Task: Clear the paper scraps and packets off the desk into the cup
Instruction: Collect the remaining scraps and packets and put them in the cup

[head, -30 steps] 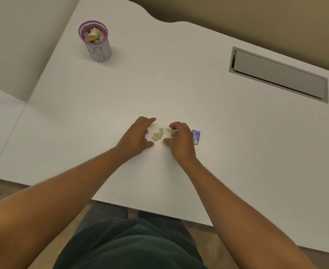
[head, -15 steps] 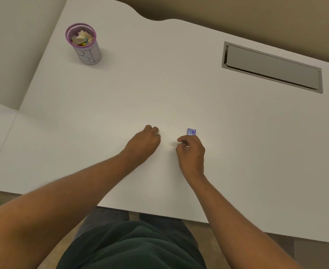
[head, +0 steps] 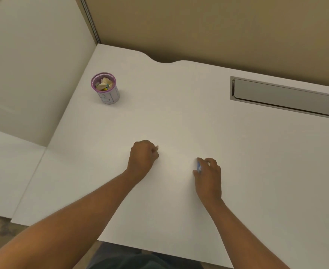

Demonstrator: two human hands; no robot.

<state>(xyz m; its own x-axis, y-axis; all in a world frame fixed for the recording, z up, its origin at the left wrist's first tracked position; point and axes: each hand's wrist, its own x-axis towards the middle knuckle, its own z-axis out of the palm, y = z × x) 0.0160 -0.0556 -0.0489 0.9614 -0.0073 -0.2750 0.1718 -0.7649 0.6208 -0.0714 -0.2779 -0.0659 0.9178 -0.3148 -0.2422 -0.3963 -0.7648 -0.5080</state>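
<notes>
A purple-rimmed mesh cup (head: 106,88) stands at the far left of the white desk (head: 179,117), with several paper scraps inside. My left hand (head: 143,155) is a closed fist in the desk's middle; a tip of a beige paper scrap (head: 157,146) pokes out at the knuckles. To its right, my right hand (head: 208,171) pinches a small blue packet (head: 198,166) between thumb and fingers, edge-on and mostly hidden. Both hands are well short of the cup.
A grey rectangular cable hatch (head: 282,99) is set into the desk at the far right. A pale partition wall (head: 33,65) rises left of the cup, and a tan wall runs behind the desk. The desk's near edge lies just below my forearms.
My left hand closed over the beige scrap that lay between the hands. My right hand picked the blue packet off the desk. The hands have moved apart.
</notes>
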